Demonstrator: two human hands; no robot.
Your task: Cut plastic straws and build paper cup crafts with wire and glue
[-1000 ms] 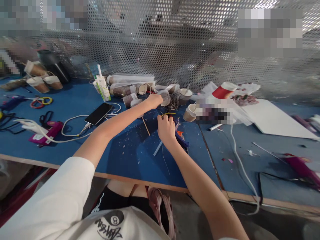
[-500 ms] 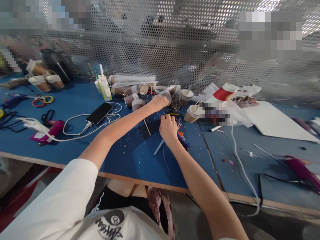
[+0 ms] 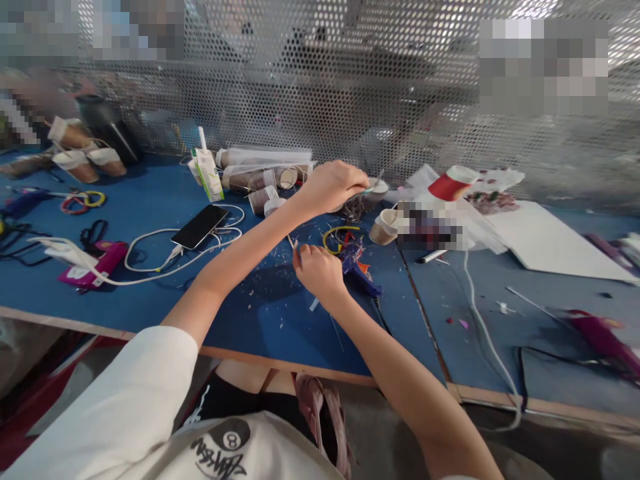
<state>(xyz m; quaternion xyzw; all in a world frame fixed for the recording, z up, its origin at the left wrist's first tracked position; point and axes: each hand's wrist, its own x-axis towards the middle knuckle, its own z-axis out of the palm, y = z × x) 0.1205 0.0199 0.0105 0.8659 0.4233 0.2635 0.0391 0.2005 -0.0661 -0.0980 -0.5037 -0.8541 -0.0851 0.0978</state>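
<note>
We find bare surface (image 3: 260, 313) just before us. Behind it, paper cups (image 3: 270, 180) and a phone (image 3: 199, 227) crowd the way; a white cable (image 3: 480, 320) crosses on the right.

A blue-topped worktable with a bare wooden edge (image 3: 150, 331) stands against a silver perforated metal screen (image 3: 350, 80), brightly lit.
</note>
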